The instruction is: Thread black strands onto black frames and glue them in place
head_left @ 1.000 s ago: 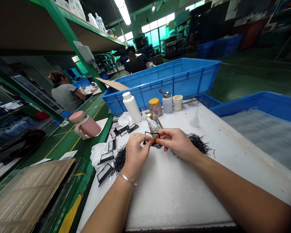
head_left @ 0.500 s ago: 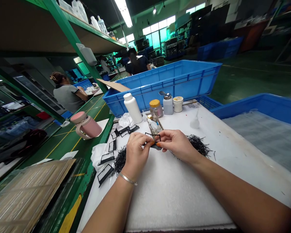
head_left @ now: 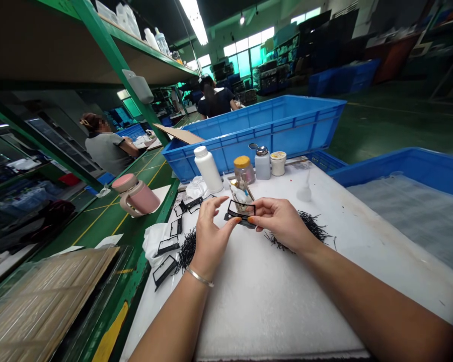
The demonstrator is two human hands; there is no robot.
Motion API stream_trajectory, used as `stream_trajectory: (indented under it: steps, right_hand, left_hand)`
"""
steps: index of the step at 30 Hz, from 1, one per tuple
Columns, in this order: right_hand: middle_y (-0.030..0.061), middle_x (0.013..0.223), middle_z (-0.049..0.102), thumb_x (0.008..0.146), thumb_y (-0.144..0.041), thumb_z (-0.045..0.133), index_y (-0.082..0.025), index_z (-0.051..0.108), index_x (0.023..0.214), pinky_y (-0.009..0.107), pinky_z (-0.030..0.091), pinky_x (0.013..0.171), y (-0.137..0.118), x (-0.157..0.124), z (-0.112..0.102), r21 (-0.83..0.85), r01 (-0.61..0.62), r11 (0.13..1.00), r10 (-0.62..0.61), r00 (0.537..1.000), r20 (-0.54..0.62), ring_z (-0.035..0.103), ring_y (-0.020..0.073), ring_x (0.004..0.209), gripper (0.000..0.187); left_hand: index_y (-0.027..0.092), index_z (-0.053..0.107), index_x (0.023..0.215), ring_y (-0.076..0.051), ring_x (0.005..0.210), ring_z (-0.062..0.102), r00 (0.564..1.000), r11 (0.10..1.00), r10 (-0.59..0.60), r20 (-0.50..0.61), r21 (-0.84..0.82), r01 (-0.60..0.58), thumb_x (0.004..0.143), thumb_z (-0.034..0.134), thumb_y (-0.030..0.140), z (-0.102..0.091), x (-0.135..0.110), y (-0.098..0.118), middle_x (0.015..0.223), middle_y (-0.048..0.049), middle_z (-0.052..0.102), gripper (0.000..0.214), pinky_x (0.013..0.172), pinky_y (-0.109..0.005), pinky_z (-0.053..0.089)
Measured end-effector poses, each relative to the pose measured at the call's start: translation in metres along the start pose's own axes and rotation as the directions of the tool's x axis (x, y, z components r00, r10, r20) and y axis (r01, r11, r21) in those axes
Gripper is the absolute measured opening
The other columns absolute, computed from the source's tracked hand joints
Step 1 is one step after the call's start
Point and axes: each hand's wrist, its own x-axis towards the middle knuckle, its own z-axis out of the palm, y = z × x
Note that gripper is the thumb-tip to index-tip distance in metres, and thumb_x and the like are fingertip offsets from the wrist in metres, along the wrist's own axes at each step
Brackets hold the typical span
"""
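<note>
My right hand [head_left: 277,221] pinches a small black plastic frame [head_left: 241,217] at its right end, between thumb and fingers. The frame has a window and a wider black strip along its lower side. My left hand [head_left: 213,229] is at the frame's left end, fingers lifted and apart, the thumb tip at its lower edge; whether it touches, I cannot tell. Thin black sticks lie in a pile [head_left: 312,227] beyond my right wrist and in another pile [head_left: 187,247] left of my left hand. Several similar black frames [head_left: 168,249] lie farther left, some against a white cloth [head_left: 151,236].
Behind my hands stand a white bottle [head_left: 208,171], a yellow-lidded jar [head_left: 243,171], a grey dispenser bottle [head_left: 262,167] and a white pot [head_left: 278,164]. Blue crates [head_left: 256,138] border the white tabletop [head_left: 272,301]. A pink mug [head_left: 139,197] stands left; two co-workers sit farther off.
My left fingers have lifted off the black frame and spread apart. The frame is still in my right hand, its window now more in view and slightly farther right.
</note>
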Motion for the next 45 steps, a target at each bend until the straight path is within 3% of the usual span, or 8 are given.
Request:
stream_trajectory:
  steps: [4, 7, 13, 31, 34, 41, 45]
  right_hand:
    - [0.0036, 0.078, 0.066, 0.07, -0.029, 0.073, -0.012, 0.066, 0.09, 0.022, 0.052, 0.056, 0.001, 0.001, 0.001, 0.006, -0.018, 1.0, 0.017, 0.999, 0.035, 0.061, 0.0122, 0.067, 0.026]
    - [0.0032, 0.077, 0.066, 0.072, -0.026, 0.071, -0.012, 0.066, 0.089, 0.021, 0.051, 0.056, 0.001, 0.002, 0.002, 0.012, -0.064, 0.998, 0.063, 0.995, 0.072, 0.063, 0.0118, 0.067, 0.023]
    - [0.0088, 0.089, 0.071, 0.08, -0.024, 0.062, -0.011, 0.067, 0.098, 0.02, 0.054, 0.059, 0.001, 0.001, 0.004, -0.003, -0.159, 0.987, 0.157, 0.975, 0.16, 0.071, 0.0179, 0.079, 0.022]
    - [0.0068, 0.075, 0.071, 0.076, -0.024, 0.059, -0.009, 0.07, 0.091, 0.021, 0.053, 0.054, 0.003, 0.0, 0.005, 0.002, -0.126, 0.992, 0.125, 0.98, 0.154, 0.071, 0.0185, 0.07, 0.024]
    - [0.0064, 0.072, 0.07, 0.075, -0.024, 0.056, -0.009, 0.069, 0.084, 0.019, 0.051, 0.051, 0.005, 0.001, 0.008, 0.029, -0.113, 0.993, 0.107, 0.982, 0.153, 0.07, 0.0179, 0.067, 0.022]
    - [0.0051, 0.061, 0.066, 0.07, -0.022, 0.054, -0.008, 0.071, 0.077, 0.018, 0.047, 0.046, 0.004, 0.003, 0.01, 0.043, -0.059, 0.997, 0.054, 0.992, 0.111, 0.069, 0.0179, 0.061, 0.023]
    - [0.0043, 0.058, 0.065, 0.067, -0.019, 0.052, -0.008, 0.073, 0.078, 0.018, 0.046, 0.045, 0.003, 0.002, 0.011, 0.041, -0.05, 0.998, 0.046, 0.995, 0.089, 0.067, 0.0165, 0.056, 0.026]
  left_hand:
    - [0.02, 0.058, 0.115, -0.017, 0.087, 0.06, 0.978, 0.958, -0.162, 0.135, -0.215, 0.188, 0.078, 0.071, 0.024, 0.002, 0.003, -0.002, 0.093, -0.0044, 0.063, 0.039, 0.075, -0.027, 0.05]
    - [0.017, 0.061, 0.109, -0.015, 0.076, 0.058, 0.966, 0.937, -0.202, 0.16, -0.255, 0.238, 0.077, 0.07, 0.025, 0.002, 0.003, -0.002, 0.081, -0.0023, 0.061, 0.034, 0.067, -0.024, 0.047]
    - [0.017, 0.062, 0.106, -0.014, 0.078, 0.056, 0.977, 0.945, -0.183, 0.109, -0.255, 0.205, 0.076, 0.07, 0.024, 0.0, 0.004, -0.006, 0.084, -0.0022, 0.061, 0.032, 0.071, -0.024, 0.045]
    - [0.017, 0.063, 0.106, -0.014, 0.078, 0.053, 0.97, 0.933, -0.213, 0.115, -0.27, 0.236, 0.075, 0.068, 0.019, -0.003, 0.004, 0.001, 0.078, 0.0003, 0.056, 0.031, 0.071, -0.023, 0.044]
    - [0.017, 0.062, 0.107, -0.015, 0.077, 0.054, 0.951, 0.915, -0.276, 0.139, -0.266, 0.304, 0.076, 0.067, 0.022, -0.003, 0.004, 0.002, 0.08, -0.001, 0.058, 0.031, 0.07, -0.023, 0.044]
    - [0.016, 0.064, 0.107, -0.018, 0.076, 0.054, 0.955, 0.897, -0.265, 0.13, -0.331, 0.294, 0.073, 0.071, 0.033, 0.003, 0.004, -0.007, 0.079, -0.0029, 0.058, 0.038, 0.063, -0.023, 0.044]
    - [0.015, 0.065, 0.108, -0.02, 0.079, 0.056, 0.962, 0.907, -0.225, 0.154, -0.329, 0.264, 0.073, 0.073, 0.041, 0.004, 0.006, -0.014, 0.079, -0.0042, 0.06, 0.044, 0.074, -0.027, 0.048]
